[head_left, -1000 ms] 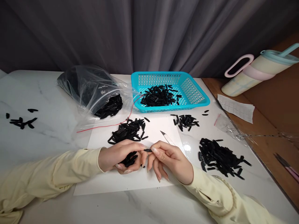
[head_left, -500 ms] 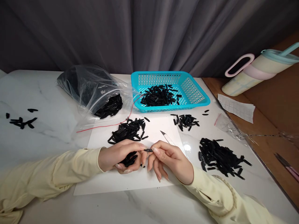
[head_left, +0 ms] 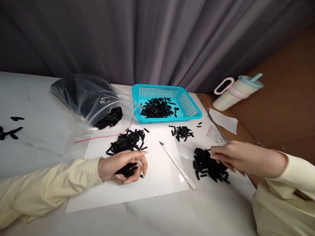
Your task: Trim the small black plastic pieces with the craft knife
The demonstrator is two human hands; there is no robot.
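My left hand (head_left: 120,158) is curled above the white sheet (head_left: 157,180), its fingers wrapped round a clump of small black strips (head_left: 128,169). The thumb lies over the top, and part of the clump is hidden in the palm. To the right, my right hand (head_left: 248,158) is over the right pile of black strips (head_left: 206,164), fingertips pressed together at its upper edge. Whether a strip is between those fingertips cannot be made out. Just behind my left hand lies another pile of black strips (head_left: 128,141). A slim pointed craft knife (head_left: 177,165) rests across the sheet's right side.
Behind the piles, a blue basket (head_left: 167,120) holds black strips. Left of it lies a clear zip bag (head_left: 83,98) of them, with a red cord (head_left: 103,136). A small pile (head_left: 182,132) sits before the basket. A tumbler (head_left: 228,95) and paper slip (head_left: 223,120) are at right.
My right hand has left my left hand, where it pinched one black strip, and moved right to the right pile. My left hand keeps its clump. The view has shifted right.
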